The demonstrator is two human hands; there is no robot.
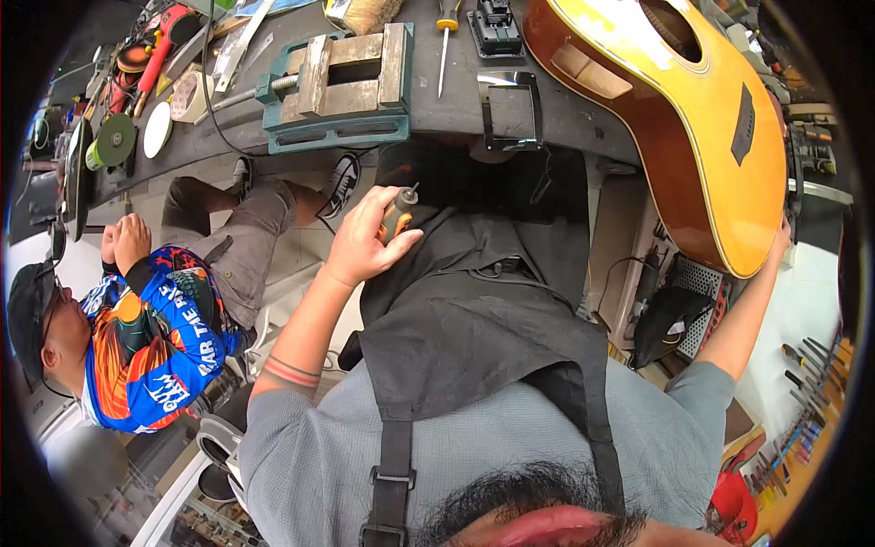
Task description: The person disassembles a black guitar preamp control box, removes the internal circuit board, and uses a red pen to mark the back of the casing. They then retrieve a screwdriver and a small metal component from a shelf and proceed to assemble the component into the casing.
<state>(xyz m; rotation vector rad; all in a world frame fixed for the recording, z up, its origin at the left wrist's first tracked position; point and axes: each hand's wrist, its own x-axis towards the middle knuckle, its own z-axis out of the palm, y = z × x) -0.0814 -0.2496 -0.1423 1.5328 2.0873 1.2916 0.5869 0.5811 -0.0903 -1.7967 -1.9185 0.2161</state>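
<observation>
My left hand (369,237) is raised in front of my apron, its fingers wrapped round a small orange and black rotary tool (396,217) with a thin bit pointing up. An acoustic guitar (720,137) with a glossy yellow top and reddish-brown sides leans over the bench's right end. Its dark bridge and part of the sound hole show, and a pale rectangle stands out on its side. At the guitar's lower right edge my right hand (782,239) holds the body; most of its fingers are hidden.
On the dark bench (437,123) lie a green vise (339,87), a screwdriver (447,36), a black frame (510,111), a black boxy part (496,33) and a brush (363,14). Tools and discs crowd the left. A person (155,337) sits at my left, hands together.
</observation>
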